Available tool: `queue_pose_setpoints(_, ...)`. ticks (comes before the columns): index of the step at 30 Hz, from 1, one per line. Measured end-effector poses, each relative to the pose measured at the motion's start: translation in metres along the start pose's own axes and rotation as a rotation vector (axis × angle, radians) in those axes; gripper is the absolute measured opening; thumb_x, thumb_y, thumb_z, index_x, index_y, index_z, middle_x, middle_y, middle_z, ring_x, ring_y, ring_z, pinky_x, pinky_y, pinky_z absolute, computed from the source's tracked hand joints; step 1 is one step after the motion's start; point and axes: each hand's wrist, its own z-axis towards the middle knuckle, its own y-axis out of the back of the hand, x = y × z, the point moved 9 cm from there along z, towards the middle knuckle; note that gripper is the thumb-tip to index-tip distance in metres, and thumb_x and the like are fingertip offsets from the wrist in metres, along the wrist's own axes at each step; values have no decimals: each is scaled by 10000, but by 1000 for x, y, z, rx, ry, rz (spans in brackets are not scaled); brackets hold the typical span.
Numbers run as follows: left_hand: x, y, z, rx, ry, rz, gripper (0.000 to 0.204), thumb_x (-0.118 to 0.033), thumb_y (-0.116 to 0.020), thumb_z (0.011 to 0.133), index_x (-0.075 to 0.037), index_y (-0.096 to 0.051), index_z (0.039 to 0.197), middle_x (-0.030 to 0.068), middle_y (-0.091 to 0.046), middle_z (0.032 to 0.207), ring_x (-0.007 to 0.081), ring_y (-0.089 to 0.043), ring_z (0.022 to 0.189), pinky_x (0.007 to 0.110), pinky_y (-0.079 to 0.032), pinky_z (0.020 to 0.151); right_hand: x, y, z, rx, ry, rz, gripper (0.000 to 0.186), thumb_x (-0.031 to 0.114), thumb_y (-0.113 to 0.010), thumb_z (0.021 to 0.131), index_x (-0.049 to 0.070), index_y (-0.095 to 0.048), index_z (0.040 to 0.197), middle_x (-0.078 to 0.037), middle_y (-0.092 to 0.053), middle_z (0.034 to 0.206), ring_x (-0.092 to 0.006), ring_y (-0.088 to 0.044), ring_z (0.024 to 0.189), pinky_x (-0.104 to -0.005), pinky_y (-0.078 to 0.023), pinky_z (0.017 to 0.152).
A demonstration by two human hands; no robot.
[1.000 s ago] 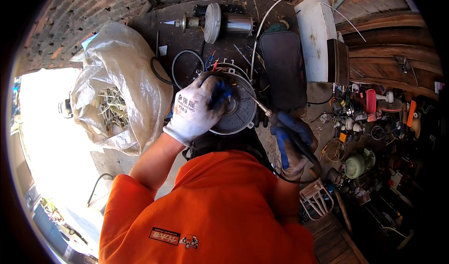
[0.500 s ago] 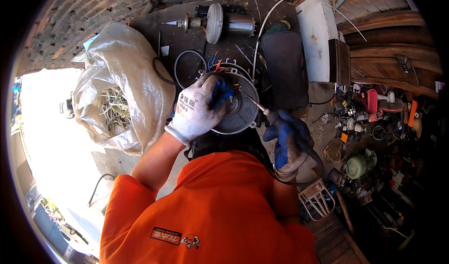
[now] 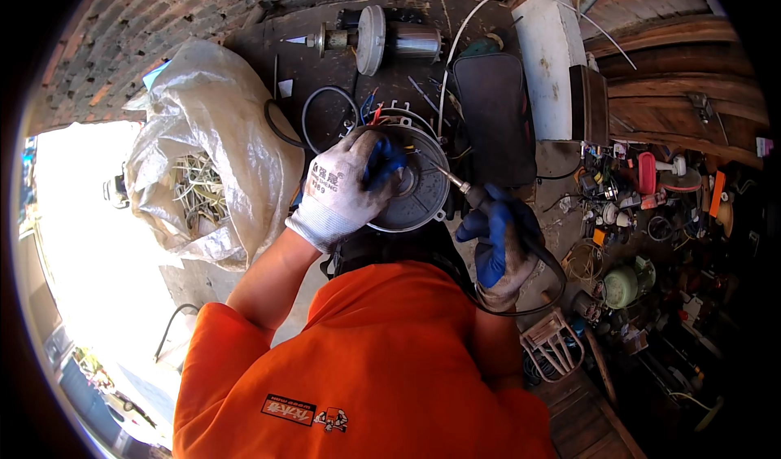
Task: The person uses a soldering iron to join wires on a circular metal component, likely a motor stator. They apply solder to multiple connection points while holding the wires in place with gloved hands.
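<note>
My left hand, in a white glove with blue palm, lies over the round metal housing, fingers curled at its top; what they grip is hidden. Small yellow wire ends show beside them. In my right hand is a soldering iron with a black cord, its thin tip angled up-left into the housing near my left fingers. Red and blue wires stand up behind the housing, and a black cable loops to its left.
Behind lie a cylindrical motor part, a black pouch and a white block on the dark bench. A plastic sack of scrap sits left. Cluttered tools and parts and a wooden stool are right.
My right hand has moved slightly up and left, its fingers changing position on the iron's handle. My left hand has stayed almost still on the housing.
</note>
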Motion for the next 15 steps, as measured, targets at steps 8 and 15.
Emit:
queue_pose_setpoints(8,-2,0,0,-11,-16,11,413,-137,-746,777,29,-612,1131,220,-662,1050,404,-680,901,414,-561,763,-1,1,1,24,7,27,393,236,-567,1015,-116,-615,1182,-225,-733,948,-150,-667,593,-268,-555,517)
queue_pose_setpoints(15,-3,1,0,-20,-22,17,393,-142,-748,778,18,-619,1113,214,-662,1048,402,-683,886,416,-564,748,-4,1,-1,34,-59,123,345,171,-604,994,-78,-608,1234,-230,-737,988,-119,-623,613,-256,-515,591)
